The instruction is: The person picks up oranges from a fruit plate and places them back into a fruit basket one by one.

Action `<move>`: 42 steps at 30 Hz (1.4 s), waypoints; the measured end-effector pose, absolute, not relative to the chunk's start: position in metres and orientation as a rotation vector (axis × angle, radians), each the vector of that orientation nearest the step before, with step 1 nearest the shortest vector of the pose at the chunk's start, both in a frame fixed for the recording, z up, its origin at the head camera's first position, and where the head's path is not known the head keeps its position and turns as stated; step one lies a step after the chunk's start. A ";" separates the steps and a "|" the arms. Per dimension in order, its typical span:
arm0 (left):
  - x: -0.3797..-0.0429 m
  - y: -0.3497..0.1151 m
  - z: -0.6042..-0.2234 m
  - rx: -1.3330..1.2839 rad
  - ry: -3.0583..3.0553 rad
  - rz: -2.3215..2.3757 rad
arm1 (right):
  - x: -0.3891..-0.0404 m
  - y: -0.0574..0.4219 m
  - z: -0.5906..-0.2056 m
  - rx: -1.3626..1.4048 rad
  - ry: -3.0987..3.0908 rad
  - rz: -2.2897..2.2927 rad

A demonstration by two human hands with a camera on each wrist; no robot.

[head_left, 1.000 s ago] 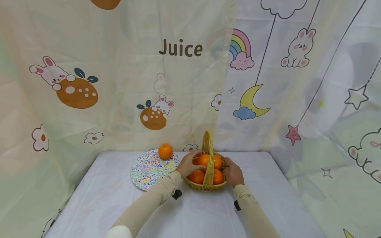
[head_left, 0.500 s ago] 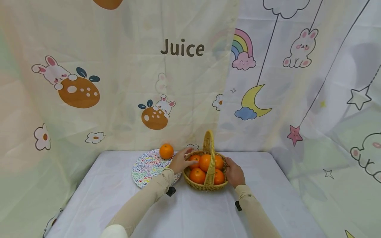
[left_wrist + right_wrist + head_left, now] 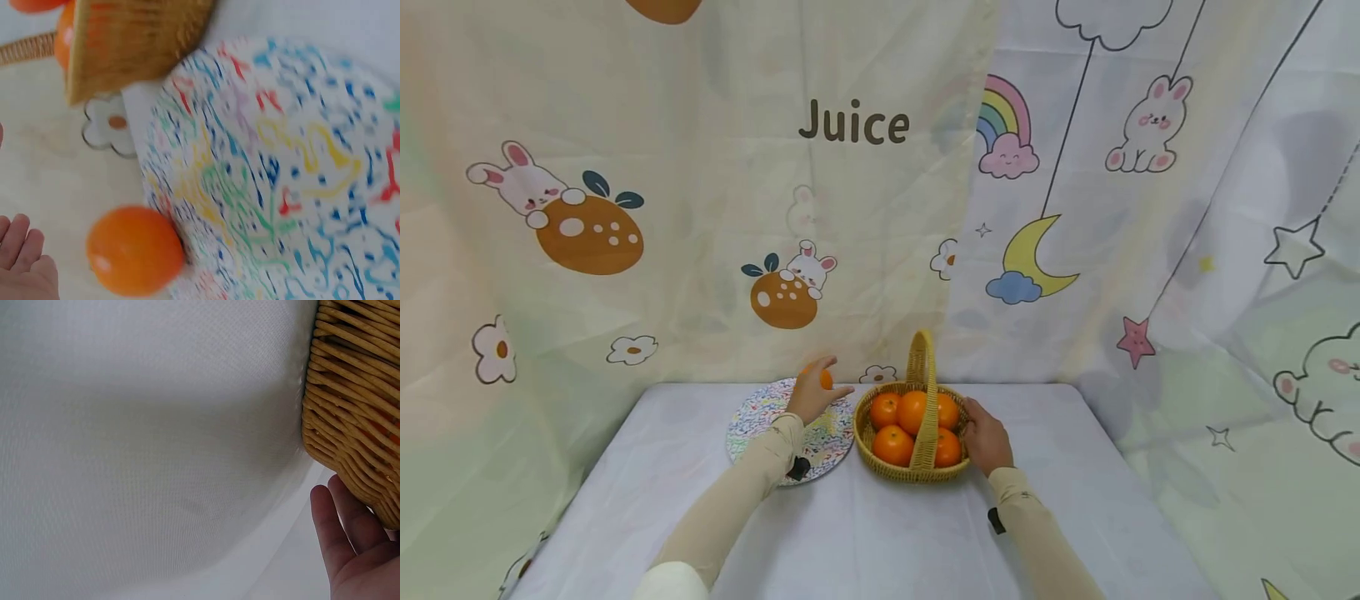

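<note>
My left hand reaches over the round, colour-squiggled plate toward a single orange at its far edge. In the left wrist view the spread fingers stay apart from that orange. To the right stands a yellow wicker basket with a tall arched handle and several oranges inside. My right hand holds the basket's right rim. Seen from the right wrist, two fingers lie along the woven outer wall, while the thumb is hidden.
A white cloth covers the table. Behind it hangs a printed curtain with rabbits and the word Juice, close to the table's back edge. The plate lies just left of the basket.
My left hand has left the oranges in the basket and moved left over the plate to the lone orange. My right hand stays at the basket rim.
</note>
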State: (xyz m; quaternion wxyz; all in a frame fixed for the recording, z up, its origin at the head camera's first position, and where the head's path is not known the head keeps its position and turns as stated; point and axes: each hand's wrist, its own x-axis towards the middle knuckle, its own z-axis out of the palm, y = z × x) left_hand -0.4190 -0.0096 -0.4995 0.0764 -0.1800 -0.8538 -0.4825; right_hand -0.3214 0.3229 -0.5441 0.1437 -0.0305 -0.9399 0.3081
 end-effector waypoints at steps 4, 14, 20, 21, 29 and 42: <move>-0.429 -0.027 -0.507 -0.450 -2.555 -1.376 | -0.322 0.325 -0.548 -0.085 -2.700 0.876; -0.430 -0.058 -0.519 -0.214 -2.582 -1.481 | -0.319 0.321 -0.546 -0.101 -2.690 0.872; -0.435 -0.056 -0.525 -0.232 -2.587 -1.451 | -0.319 0.321 -0.546 -0.124 -2.676 0.888; -0.436 -0.055 -0.526 -0.230 -2.595 -1.445 | -0.319 0.321 -0.546 -0.122 -2.675 0.892; -0.444 -0.051 -0.536 -0.249 -2.616 -1.410 | -0.321 0.320 -0.545 -0.119 -2.663 0.888; -0.444 -0.051 -0.544 -0.062 -2.653 -1.493 | -0.320 0.320 -0.547 -0.119 -2.646 0.872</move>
